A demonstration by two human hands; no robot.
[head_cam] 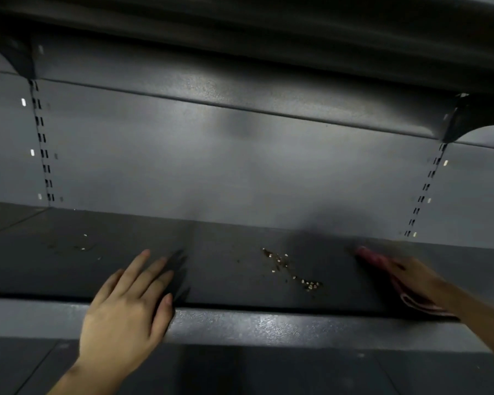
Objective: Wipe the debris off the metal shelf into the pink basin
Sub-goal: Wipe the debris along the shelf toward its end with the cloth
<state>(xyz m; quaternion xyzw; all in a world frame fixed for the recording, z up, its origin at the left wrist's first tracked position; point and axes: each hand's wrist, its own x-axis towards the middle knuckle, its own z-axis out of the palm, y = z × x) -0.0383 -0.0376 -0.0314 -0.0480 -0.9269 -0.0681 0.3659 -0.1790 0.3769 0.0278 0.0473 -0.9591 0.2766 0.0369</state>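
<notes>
Right hand (411, 276) presses pink cloth (382, 269) flat on metal shelf (226, 269), near right end. Left hand (131, 297) flat, fingers straight, at front edge. Debris (290, 270) mid-shelf between hands: light, loose crumbs, scatter easily; soft cloth needs flat palm pressure. Pink basin unseen.

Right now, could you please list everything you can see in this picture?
metal shelf: one, dark grey, across the lower frame.
upper shelf: one, dark grey, overhead.
back panel: one, grey, behind the shelf, slotted uprights either side.
debris: one main trail, brown and pale, centre-right of the shelf; fainter scatter at left.
cloth: one, pink-red, on the shelf at right.
left hand: fingers straight, resting on the shelf.
right hand: on the cloth.
</notes>
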